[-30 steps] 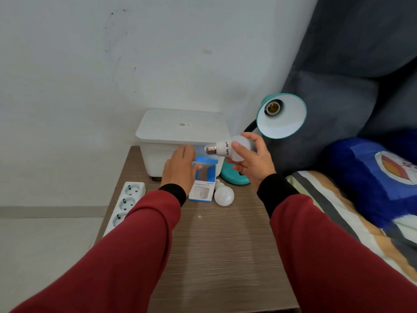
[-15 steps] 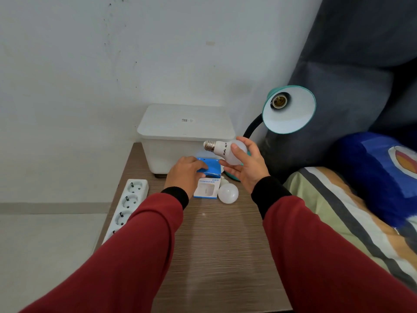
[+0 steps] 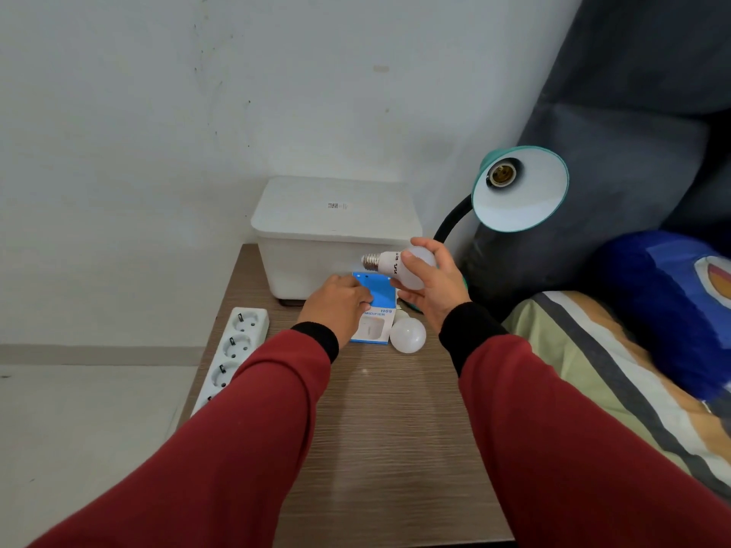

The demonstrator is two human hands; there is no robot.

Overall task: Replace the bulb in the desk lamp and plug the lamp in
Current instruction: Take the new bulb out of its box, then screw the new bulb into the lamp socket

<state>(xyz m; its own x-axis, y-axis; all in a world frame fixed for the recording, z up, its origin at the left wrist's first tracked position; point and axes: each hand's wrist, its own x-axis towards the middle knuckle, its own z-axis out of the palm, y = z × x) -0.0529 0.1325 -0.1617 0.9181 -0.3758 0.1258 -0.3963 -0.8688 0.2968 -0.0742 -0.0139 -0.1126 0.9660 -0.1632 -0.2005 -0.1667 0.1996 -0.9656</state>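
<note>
The teal desk lamp (image 3: 519, 191) stands at the table's far right, its shade facing me with an empty socket (image 3: 501, 176). My right hand (image 3: 433, 288) grips a white bulb (image 3: 399, 265) by its globe, screw base pointing left, below and left of the shade. A second white bulb (image 3: 408, 335) lies on the table beside a blue and white box (image 3: 375, 310). My left hand (image 3: 338, 306) rests palm down on that box, fingers over its blue flap. A white power strip (image 3: 231, 355) lies along the table's left edge. The lamp's plug is not visible.
A white lidded plastic bin (image 3: 334, 235) stands at the back of the wooden table (image 3: 395, 437), against the wall. A striped blanket (image 3: 601, 373) and a blue cushion (image 3: 668, 310) lie to the right, with dark fabric behind the lamp.
My left hand has lowered onto the blue box and pressed its flap flat. My right hand with the bulb has barely moved; the camera has tilted slightly.
</note>
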